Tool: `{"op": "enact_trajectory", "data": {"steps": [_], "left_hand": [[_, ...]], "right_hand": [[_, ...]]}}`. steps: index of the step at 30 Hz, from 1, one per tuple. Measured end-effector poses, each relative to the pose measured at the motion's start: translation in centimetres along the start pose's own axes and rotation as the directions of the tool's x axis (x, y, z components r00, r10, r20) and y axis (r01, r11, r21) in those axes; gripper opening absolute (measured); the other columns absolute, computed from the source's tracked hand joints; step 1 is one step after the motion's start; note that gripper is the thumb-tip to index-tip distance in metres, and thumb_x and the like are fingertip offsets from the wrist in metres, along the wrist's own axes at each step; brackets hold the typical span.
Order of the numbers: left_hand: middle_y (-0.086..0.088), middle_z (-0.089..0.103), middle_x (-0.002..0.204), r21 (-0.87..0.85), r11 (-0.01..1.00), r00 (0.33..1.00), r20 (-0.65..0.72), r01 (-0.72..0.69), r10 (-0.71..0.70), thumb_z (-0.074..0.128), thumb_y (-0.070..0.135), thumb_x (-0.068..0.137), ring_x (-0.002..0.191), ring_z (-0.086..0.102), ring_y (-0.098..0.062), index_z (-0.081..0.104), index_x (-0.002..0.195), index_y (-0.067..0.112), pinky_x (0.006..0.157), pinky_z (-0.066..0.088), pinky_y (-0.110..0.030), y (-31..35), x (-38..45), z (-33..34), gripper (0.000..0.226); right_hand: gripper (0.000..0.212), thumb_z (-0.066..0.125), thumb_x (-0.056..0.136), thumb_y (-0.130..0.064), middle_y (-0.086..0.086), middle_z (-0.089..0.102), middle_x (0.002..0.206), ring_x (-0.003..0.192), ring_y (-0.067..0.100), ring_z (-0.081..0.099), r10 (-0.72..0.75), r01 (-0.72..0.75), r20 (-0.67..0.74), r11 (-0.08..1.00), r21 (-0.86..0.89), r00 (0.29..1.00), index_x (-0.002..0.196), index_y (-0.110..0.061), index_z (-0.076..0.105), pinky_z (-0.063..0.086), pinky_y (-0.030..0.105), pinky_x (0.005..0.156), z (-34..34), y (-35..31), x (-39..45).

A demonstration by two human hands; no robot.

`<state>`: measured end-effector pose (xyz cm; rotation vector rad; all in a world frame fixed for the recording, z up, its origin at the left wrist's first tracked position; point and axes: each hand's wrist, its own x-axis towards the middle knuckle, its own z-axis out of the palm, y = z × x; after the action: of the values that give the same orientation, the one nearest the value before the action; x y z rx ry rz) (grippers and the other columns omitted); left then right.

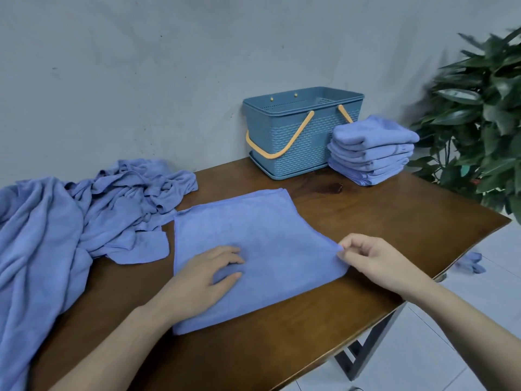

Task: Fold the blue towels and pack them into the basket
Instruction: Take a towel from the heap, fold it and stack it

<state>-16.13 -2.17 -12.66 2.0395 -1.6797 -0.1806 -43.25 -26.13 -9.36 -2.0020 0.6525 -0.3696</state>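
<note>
My left hand (205,280) rests on the spread blue towel (253,244) at frame centre, fingers loosely bent, holding nothing. My right hand (375,263) pinches that towel's right edge. Unfolded towels (84,210) heap at left; the folded stack (369,149) sits just beside the basket (293,136), upper centre-right, on the wooden table (394,221).

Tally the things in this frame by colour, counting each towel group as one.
Blue: 5 - flat towel, heap, stack, basket, cloth on floor
Brown: 1 - table
Green: 1 - plant
Total: 7
</note>
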Motion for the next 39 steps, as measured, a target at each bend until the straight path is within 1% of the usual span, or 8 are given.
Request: {"op": "enact_trajectory", "data": {"steps": [5, 10, 17, 20, 26, 31, 35, 39], "left_hand": [[0.029, 0.057, 0.121, -0.04, 0.999, 0.991, -0.136, -0.002, -0.003, 0.047, 0.057, 0.093, 0.118, 0.053, 0.006, 0.065, 0.113, 0.033, 0.099, 0.038, -0.01, -0.1, 0.8, -0.9, 0.036], [0.016, 0.063, 0.112, 0.021, 0.989, 0.903, -0.411, 0.147, -0.126, 0.056, 0.036, 0.09, 0.107, 0.059, -0.016, 0.065, 0.111, 0.024, 0.092, 0.047, -0.034, -3.9, 3.4, -3.1, 0.026], [-0.007, 0.058, 0.134, 0.051, 0.859, 0.808, -0.374, 0.509, -0.456, 0.067, 0.026, 0.091, 0.123, 0.054, -0.031, 0.058, 0.136, 0.017, 0.096, 0.048, -0.046, -9.5, 6.1, -5.5, 0.046], [-0.009, 0.064, 0.115, 0.056, 0.864, 0.802, -0.406, 0.5, -0.438, 0.069, 0.024, 0.092, 0.109, 0.059, -0.031, 0.071, 0.115, 0.015, 0.087, 0.048, -0.042, -10.5, 6.0, -5.2, 0.025], [-0.004, 0.068, 0.087, -0.299, 0.864, 0.736, -0.455, 0.405, -0.502, 0.06, 0.022, 0.1, 0.082, 0.064, -0.023, 0.065, 0.095, 0.014, 0.073, 0.05, -0.04, -9.8, 5.6, -4.9, 0.011], [-0.005, 0.046, 0.059, -0.401, 0.811, 0.69, -0.436, 0.426, -0.578, 0.057, 0.024, 0.101, 0.048, 0.037, -0.011, 0.06, 0.096, 0.017, 0.047, 0.03, -0.021, -9.9, 6.5, -6.3, 0.009], [0.006, 0.05, 0.062, -0.215, 0.801, 0.699, -0.398, 0.558, -0.594, 0.054, 0.028, 0.102, 0.05, 0.043, -0.014, 0.056, 0.102, 0.024, 0.049, 0.031, -0.03, -11.1, 6.9, -6.1, 0.005], [0.006, 0.056, 0.072, -0.02, 0.776, 0.703, -0.408, 0.63, -0.582, 0.052, 0.039, 0.1, 0.072, 0.057, -0.018, 0.053, 0.118, 0.029, 0.063, 0.042, -0.035, -11.7, 6.3, -5.3, 0.02]], "right_hand": [[0.052, 0.069, 0.09, -0.05, -0.006, 0.046, 0.059, 0.056, 0.011, 0.04, 0.045, -0.047, -0.011, 0.983, -0.178, 0.999, 0.068, -0.006, 0.049, 0.034, 0.022, 0.056, 0.0, -1.0, 1.6], [0.021, 0.07, 0.091, -0.041, -0.006, 0.074, 0.078, 0.082, 0.014, 0.068, 0.013, -0.029, -0.076, 0.975, -0.219, 0.997, 0.085, -0.022, 0.065, 0.051, 0.035, 0.085, 0.0, -1.0, 7.5], [0.019, 0.07, 0.088, -0.044, -0.012, 0.066, 0.089, 0.085, 0.012, 0.062, 0.031, -0.079, -0.17, 0.955, -0.285, 0.985, 0.094, -0.027, 0.065, 0.048, 0.031, 0.078, 1.5, -1.5, 17.3], [0.025, 0.067, 0.086, -0.053, -0.013, 0.066, 0.099, 0.095, 0.012, 0.062, 0.073, -0.127, -0.154, 0.918, -0.375, 0.985, 0.099, -0.032, 0.063, 0.052, 0.037, 0.091, 2.2, -1.5, 19.8], [0.009, 0.068, 0.087, -0.033, -0.01, 0.07, 0.084, 0.086, 0.014, 0.066, -0.005, -0.053, -0.206, 0.961, -0.273, 0.979, 0.08, -0.027, 0.066, 0.049, 0.031, 0.071, 3.4, -1.5, 21.6], [0.012, 0.06, 0.096, -0.033, -0.008, 0.061, 0.068, 0.061, 0.008, 0.052, -0.126, 0.067, -0.269, 0.974, -0.217, 0.955, 0.089, -0.023, 0.059, 0.033, 0.027, 0.055, 3.6, -3.8, 22.9], [0.015, 0.059, 0.095, -0.038, -0.006, 0.06, 0.071, 0.066, 0.016, 0.054, -0.066, -0.005, -0.265, 0.966, -0.257, 0.962, 0.084, -0.029, 0.055, 0.034, 0.031, 0.055, 4.3, -4.1, 24.7], [0.007, 0.065, 0.087, -0.038, -0.008, 0.069, 0.094, 0.091, 0.018, 0.063, 0.014, -0.076, -0.211, 0.954, -0.289, 0.977, 0.087, -0.032, 0.062, 0.052, 0.039, 0.083, 4.8, -2.0, 25.3]]}}
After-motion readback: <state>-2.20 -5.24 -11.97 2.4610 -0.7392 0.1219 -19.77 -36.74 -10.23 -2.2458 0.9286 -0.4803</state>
